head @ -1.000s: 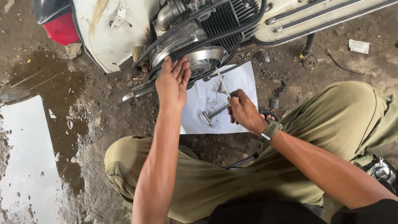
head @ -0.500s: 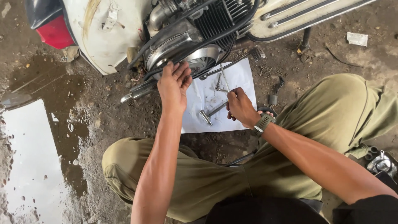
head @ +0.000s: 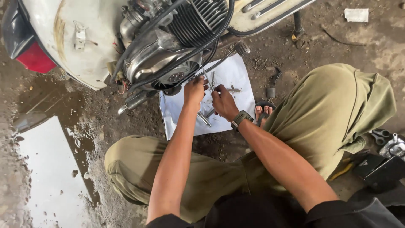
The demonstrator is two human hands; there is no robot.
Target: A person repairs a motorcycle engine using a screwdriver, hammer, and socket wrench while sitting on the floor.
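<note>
Both hands pinch one thin metal tool (head: 207,80): left hand (head: 194,90) and right hand (head: 223,102) close on its shaft, just below the scooter engine cover (head: 158,63), over white paper (head: 236,76). Judged rigid, light, likely oily; grip low on shaft.

Ground (head: 295,46): bare dirt, damp and dark at left, strewn with small grit
Puddle (head: 46,169): pale, reflective patch at lower left, edged with mud
Tail lamp (head: 36,59): red lens at the scooter's rear, upper left
Body panel (head: 84,42): off-white, rust-streaked, with a small metal latch
Paper scrap (head: 356,14): white, crumpled, upper right, well apart from the scooter
Sandal (head: 263,110): dark strap over toes, just beside the knee
Trousers (head: 333,109): olive, knees bent wide in a squat
Wire ring (head: 260,64): small, lying on the dirt near the sheet's right edge
Dark case (head: 379,169): at right edge, metal parts beside it
</note>
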